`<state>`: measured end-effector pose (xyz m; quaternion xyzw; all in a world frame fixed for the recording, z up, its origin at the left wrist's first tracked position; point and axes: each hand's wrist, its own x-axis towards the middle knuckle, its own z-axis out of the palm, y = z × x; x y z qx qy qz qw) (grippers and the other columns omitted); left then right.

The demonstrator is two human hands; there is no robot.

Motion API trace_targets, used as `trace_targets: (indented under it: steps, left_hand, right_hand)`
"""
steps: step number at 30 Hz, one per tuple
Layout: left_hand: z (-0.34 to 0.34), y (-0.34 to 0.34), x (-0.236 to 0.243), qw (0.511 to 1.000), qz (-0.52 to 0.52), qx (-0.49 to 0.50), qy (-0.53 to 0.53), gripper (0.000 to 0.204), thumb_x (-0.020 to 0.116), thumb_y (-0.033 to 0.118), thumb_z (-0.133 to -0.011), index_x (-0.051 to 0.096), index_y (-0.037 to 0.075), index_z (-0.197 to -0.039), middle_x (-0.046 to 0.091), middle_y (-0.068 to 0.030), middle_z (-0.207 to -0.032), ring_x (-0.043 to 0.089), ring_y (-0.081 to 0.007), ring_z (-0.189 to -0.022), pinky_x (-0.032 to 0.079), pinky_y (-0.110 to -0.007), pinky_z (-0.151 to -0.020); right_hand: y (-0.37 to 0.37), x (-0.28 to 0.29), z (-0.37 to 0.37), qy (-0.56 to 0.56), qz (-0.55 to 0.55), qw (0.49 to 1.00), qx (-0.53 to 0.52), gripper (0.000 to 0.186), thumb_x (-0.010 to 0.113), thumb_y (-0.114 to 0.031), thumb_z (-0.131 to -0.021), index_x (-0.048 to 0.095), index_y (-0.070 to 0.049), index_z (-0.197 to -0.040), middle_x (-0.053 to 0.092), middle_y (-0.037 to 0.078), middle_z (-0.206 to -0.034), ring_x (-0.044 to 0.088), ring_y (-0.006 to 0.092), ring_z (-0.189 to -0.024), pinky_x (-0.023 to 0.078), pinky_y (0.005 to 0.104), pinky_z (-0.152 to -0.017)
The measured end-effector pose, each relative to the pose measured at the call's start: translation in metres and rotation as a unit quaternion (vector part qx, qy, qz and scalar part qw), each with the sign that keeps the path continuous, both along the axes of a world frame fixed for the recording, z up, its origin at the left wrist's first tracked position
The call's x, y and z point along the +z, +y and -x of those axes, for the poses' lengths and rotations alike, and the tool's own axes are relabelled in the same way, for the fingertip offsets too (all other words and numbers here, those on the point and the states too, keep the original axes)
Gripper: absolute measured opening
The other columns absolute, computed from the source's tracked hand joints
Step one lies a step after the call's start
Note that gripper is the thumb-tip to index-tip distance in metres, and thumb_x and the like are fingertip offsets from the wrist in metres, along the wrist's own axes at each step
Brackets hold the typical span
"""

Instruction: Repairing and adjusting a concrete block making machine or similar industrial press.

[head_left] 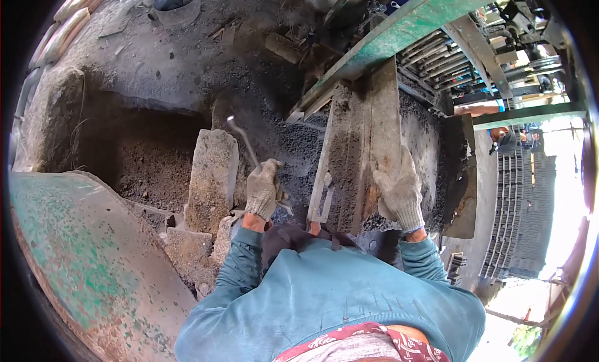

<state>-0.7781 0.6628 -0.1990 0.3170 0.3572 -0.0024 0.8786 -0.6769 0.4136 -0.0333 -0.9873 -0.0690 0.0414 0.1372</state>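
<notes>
Both my hands wear dusty, light knitted gloves. My left hand (264, 186) is closed round a thin bent metal rod (245, 140), whose bright curved tip points up and away to the left. A short end of it seems to show below my fist. My right hand (400, 190) lies with fingers stretched out on the right side of a long metal mould (349, 150), its thumb toward the middle. Grey, gritty material coats the mould's channel. A small flat metal piece (326, 200) lies at the mould's near left edge.
A green beam (399, 31) crosses above the mould's far end. Left are a rough concrete block (211, 181), a pit of dark grit (156, 162) and a worn green metal sheet (87, 249). A bucket (178, 12) stands far left. Rows of dark blocks (527, 206) lie right.
</notes>
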Motion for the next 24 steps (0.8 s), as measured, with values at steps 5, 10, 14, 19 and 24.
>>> trace_targets:
  steps: [5, 10, 14, 19, 24]
  left_hand:
    - [-0.014, 0.0, -0.017, 0.988, -0.083, -0.105, 0.072, 0.028, 0.063, 0.034, -0.095, 0.058, 0.008, -0.087, 0.044, 0.0018, -0.059, 0.044, -0.0125, -0.044, 0.04, -0.032, -0.041]
    - [-0.024, -0.006, -0.036, 0.979, -0.11, -0.149, 0.085, 0.032, 0.063, 0.034, -0.096, 0.053, 0.01, -0.077, 0.043, 0.0045, -0.063, 0.041, -0.0096, -0.051, 0.034, -0.031, -0.044]
    - [-0.03, -0.011, -0.061, 0.978, -0.132, -0.147, 0.071, 0.034, 0.063, 0.034, -0.097, 0.051, 0.011, -0.075, 0.042, 0.0051, -0.064, 0.04, -0.0089, -0.052, 0.034, -0.031, -0.045]
    - [-0.041, -0.002, -0.039, 0.978, -0.093, -0.16, 0.096, 0.033, 0.062, 0.033, -0.097, 0.051, 0.011, -0.076, 0.04, 0.0058, -0.065, 0.039, -0.0074, -0.056, 0.033, -0.031, -0.049]
    - [-0.049, -0.003, -0.072, 0.973, -0.15, -0.162, 0.062, 0.029, 0.064, 0.034, -0.097, 0.055, 0.01, -0.083, 0.046, 0.0034, -0.061, 0.045, -0.0099, -0.047, 0.038, -0.031, -0.041]
  right_hand:
    - [-0.003, -0.004, 0.001, -0.023, 0.006, 0.999, 0.026, 0.089, 0.077, -0.033, -0.081, 0.034, 0.003, -0.151, 0.057, 0.03, -0.135, 0.06, 0.0439, -0.12, 0.05, 0.0476, -0.101]
    - [0.005, 0.005, 0.004, -0.005, 0.02, 1.0, 0.009, 0.087, 0.075, -0.029, -0.082, 0.034, 0.003, -0.151, 0.058, 0.029, -0.134, 0.061, 0.0434, -0.119, 0.051, 0.0464, -0.099]
    - [0.011, 0.01, 0.002, 0.034, 0.007, 0.999, -0.021, 0.085, 0.074, -0.027, -0.083, 0.034, 0.003, -0.151, 0.058, 0.028, -0.134, 0.061, 0.0415, -0.119, 0.05, 0.0445, -0.1]
    - [0.009, 0.01, 0.004, 0.046, -0.014, 0.999, -0.02, 0.079, 0.072, -0.024, -0.087, 0.034, 0.003, -0.151, 0.059, 0.025, -0.136, 0.061, 0.0378, -0.122, 0.049, 0.0415, -0.103]
    - [0.008, 0.008, 0.0, 0.057, -0.021, 0.998, -0.023, 0.076, 0.07, -0.019, -0.09, 0.033, 0.004, -0.151, 0.059, 0.023, -0.138, 0.06, 0.0352, -0.124, 0.048, 0.0403, -0.105]
